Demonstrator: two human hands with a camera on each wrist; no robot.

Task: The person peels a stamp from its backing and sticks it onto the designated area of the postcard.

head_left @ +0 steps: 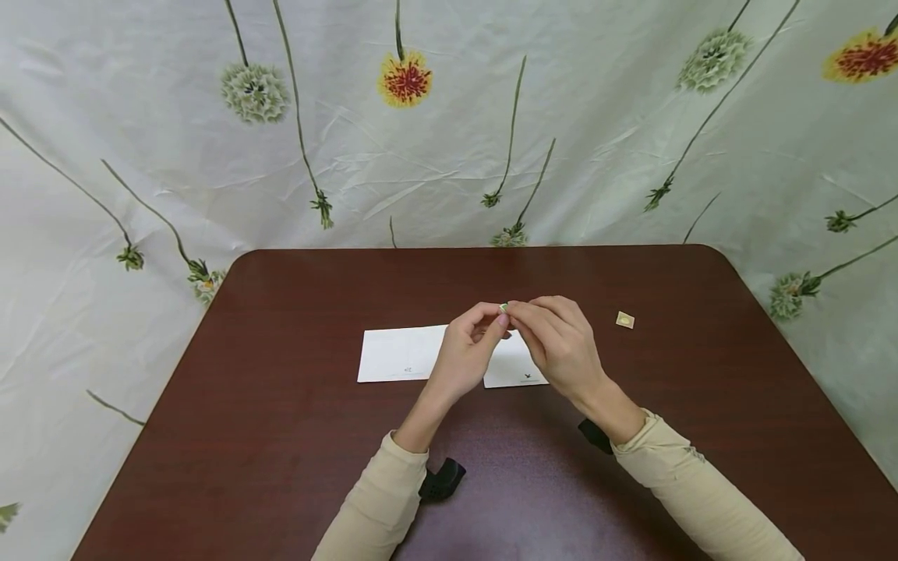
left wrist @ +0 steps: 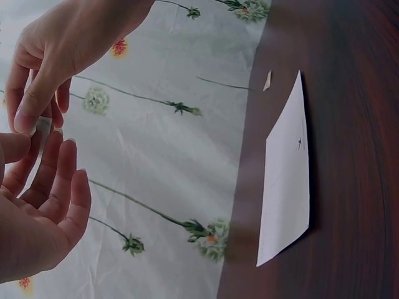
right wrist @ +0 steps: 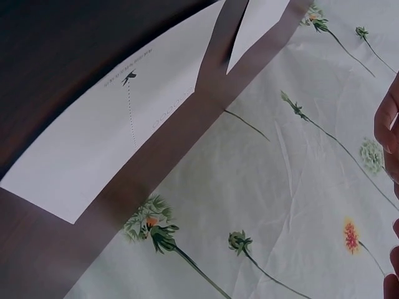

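Observation:
Over the middle of the table, my left hand (head_left: 464, 351) and right hand (head_left: 567, 347) meet at the fingertips. Between them is a tiny green-and-white piece (head_left: 503, 308), which looks like a small stamp or sticker. Thumb and index finger of each hand pinch it. In the left wrist view the piece (left wrist: 42, 126) shows pale, partly covered by the fingers. Below and behind the hands lie two white cards, one on the left (head_left: 396, 354) and one on the right (head_left: 514, 368), partly hidden by the hands. Only a few fingers (right wrist: 388, 128) enter the right wrist view.
A small yellowish square (head_left: 625, 320) lies on the dark brown table (head_left: 281, 436), right of the cards. Behind the table hangs a pale cloth (head_left: 449, 156) printed with flowers. The right wrist view shows a small dark bird mark and a dotted line on a card (right wrist: 106, 131).

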